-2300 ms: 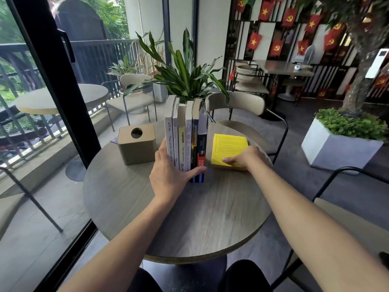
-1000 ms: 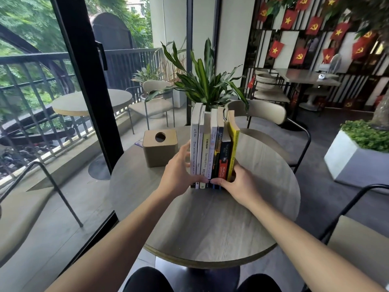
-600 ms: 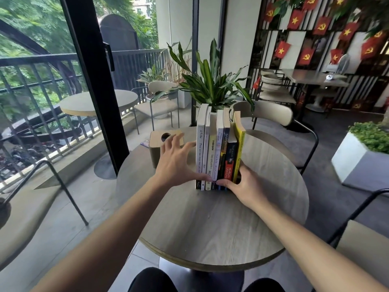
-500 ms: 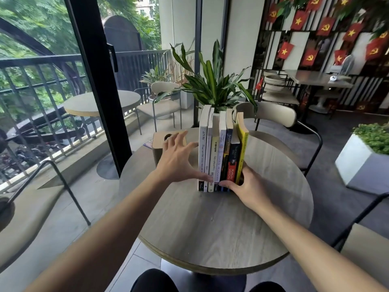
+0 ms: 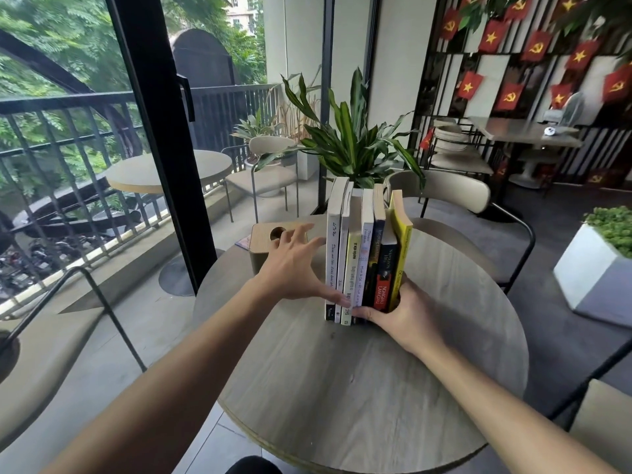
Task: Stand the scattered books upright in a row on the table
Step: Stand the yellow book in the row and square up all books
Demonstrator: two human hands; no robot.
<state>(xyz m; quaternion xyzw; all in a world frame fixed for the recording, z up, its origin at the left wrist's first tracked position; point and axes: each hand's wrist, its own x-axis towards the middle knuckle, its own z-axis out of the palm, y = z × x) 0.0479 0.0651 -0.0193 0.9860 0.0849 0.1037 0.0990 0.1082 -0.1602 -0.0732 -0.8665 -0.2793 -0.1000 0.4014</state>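
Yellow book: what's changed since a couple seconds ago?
The yellow book went from lying flat on the table to standing upright at the right end of the row, the right hand gripping its base. The left hand stays against the row's left side, fingers now spread. The tissue box hasn't moved.

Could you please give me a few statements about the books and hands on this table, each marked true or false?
1. The yellow book stands at the right end of the row of books. True.
2. One book lies flat on the table. False: all stand upright.
3. The left hand grips the tissue box. False: its fingers are spread, its thumb on the spines.
4. The right hand holds the row's right end. True.
5. The tissue box stands right of the books. False: left.
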